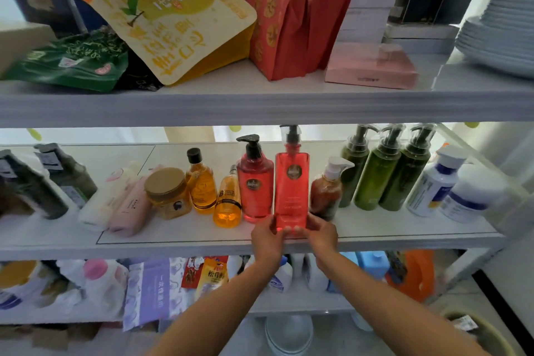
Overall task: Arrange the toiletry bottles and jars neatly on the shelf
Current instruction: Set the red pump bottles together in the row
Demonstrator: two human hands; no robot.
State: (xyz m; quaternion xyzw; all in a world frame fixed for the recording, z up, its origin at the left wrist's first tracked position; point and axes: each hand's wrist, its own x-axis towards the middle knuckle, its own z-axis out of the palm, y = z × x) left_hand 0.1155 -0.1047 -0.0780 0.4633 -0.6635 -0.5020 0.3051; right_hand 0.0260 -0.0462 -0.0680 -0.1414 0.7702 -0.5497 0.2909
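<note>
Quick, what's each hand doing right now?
Left hand: holds the tall red pump bottle at its base.
Right hand: holds the same bottle's other side.

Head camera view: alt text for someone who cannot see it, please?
The left hand and right hand grip the base of a tall red pump bottle upright on the middle shelf, between a rounder red bottle and a brown bottle.

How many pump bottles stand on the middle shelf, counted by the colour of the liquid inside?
Red: 2, the round red bottle and the tall red bottle
Green: 3, the green bottles side by side
Brown: 1, the brown bottle with a white pump
Total: 6
</note>
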